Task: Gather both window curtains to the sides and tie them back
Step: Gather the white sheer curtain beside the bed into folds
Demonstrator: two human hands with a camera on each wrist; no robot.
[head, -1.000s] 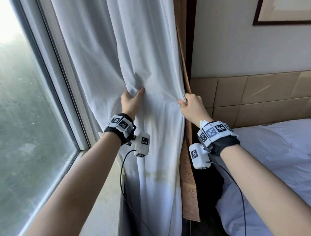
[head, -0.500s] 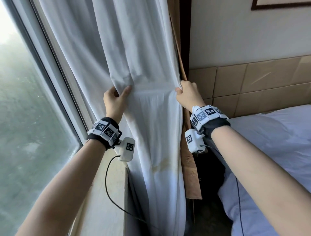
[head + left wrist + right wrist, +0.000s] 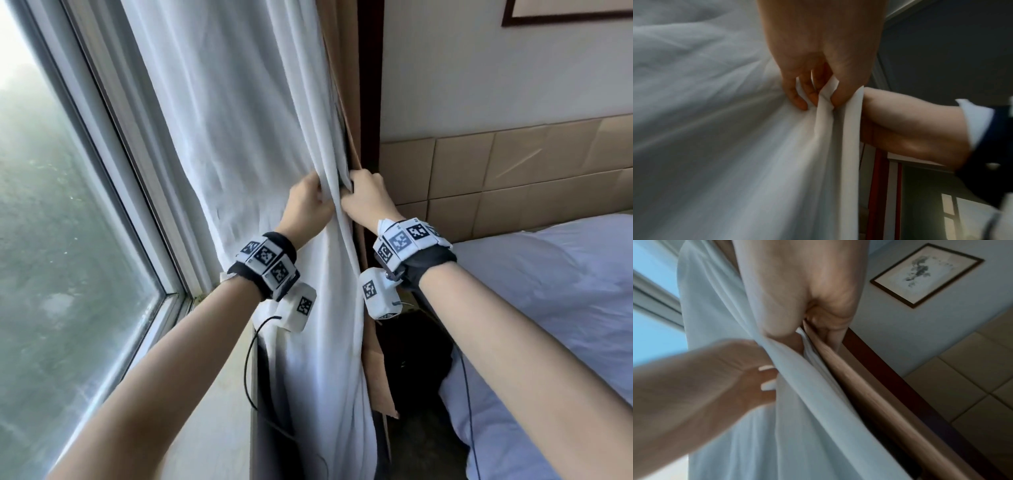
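Observation:
A white curtain (image 3: 260, 144) hangs at the right side of the window, bunched into vertical folds. My left hand (image 3: 308, 202) grips a fold of it; in the left wrist view the fingers (image 3: 797, 95) curl into the white cloth (image 3: 715, 129). My right hand (image 3: 366, 195) sits right beside it, gripping the curtain's right edge together with a tan curtain (image 3: 342, 68) behind. In the right wrist view the white curtain (image 3: 807, 402) and the tan curtain (image 3: 869, 394) run down from my right hand's fist (image 3: 807, 305). The hands nearly touch. No tie-back is visible.
The window pane (image 3: 68, 240) and its frame (image 3: 137, 205) fill the left, with a sill (image 3: 212, 411) below. A bed with white bedding (image 3: 548, 308) stands at the right under a tan padded headboard (image 3: 513, 178). A framed picture (image 3: 927, 274) hangs on the wall.
My left hand has slid right along the white curtain, bunching the cloth, until it meets my right hand at the curtain's right edge. The right hand stayed on that edge.

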